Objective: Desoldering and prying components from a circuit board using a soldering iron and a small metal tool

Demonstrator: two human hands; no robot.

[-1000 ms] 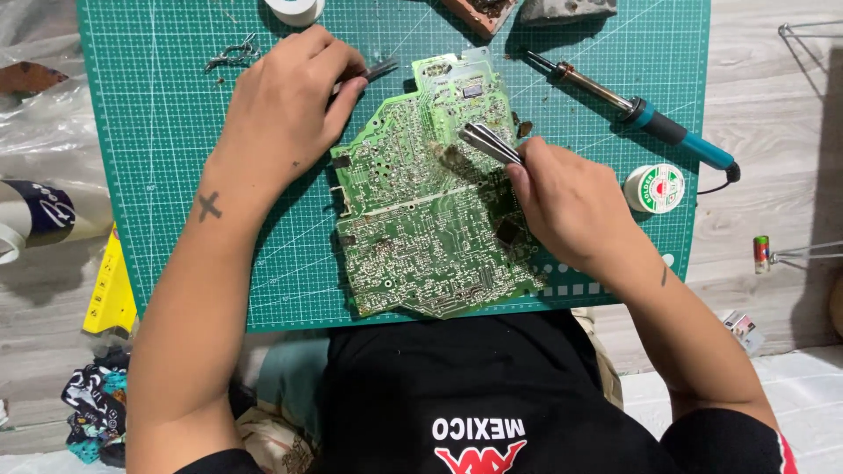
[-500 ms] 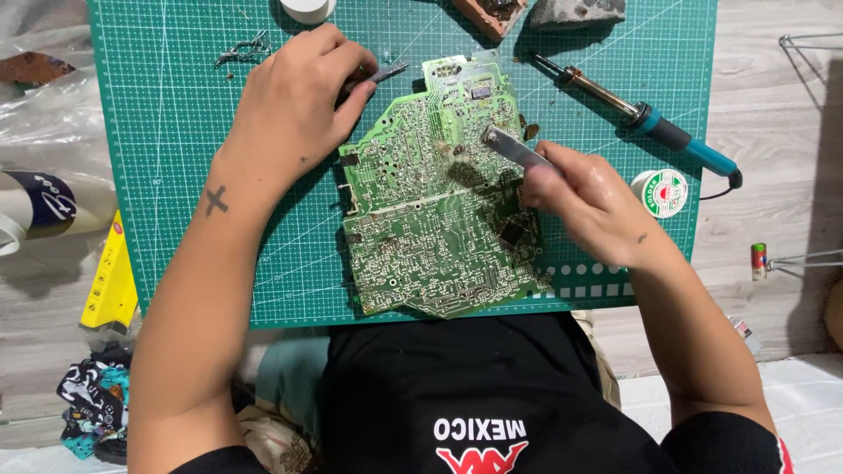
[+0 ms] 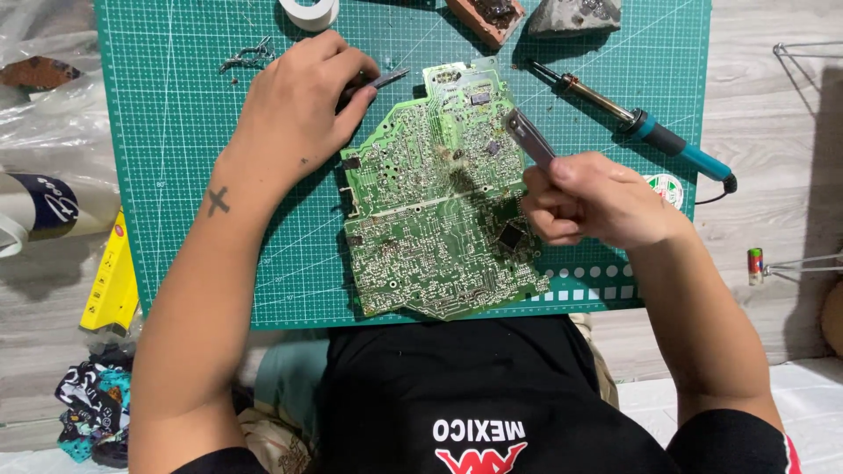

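A large green circuit board (image 3: 435, 206) lies solder side up on a green cutting mat (image 3: 176, 175). My right hand (image 3: 597, 202) is closed around metal tweezers (image 3: 529, 138), whose tips hover over the board's upper right part. My left hand (image 3: 294, 118) rests on the mat by the board's upper left edge, fingers curled on a thin grey metal tool (image 3: 379, 82) that points right. Both forearms reach in from the bottom of the view.
A soldering iron (image 3: 637, 127) with a teal handle lies on the mat's right. A solder spool (image 3: 667, 189) sits behind my right hand. A white tape roll (image 3: 309, 12), a brown block (image 3: 483, 17), a grey stone (image 3: 575, 16), wire scraps (image 3: 246, 57) line the top. A yellow object (image 3: 110, 281) lies left.
My right hand has lifted the tweezers back off the board and shifted right. The left hand stays put by the board's upper left edge with its tool.
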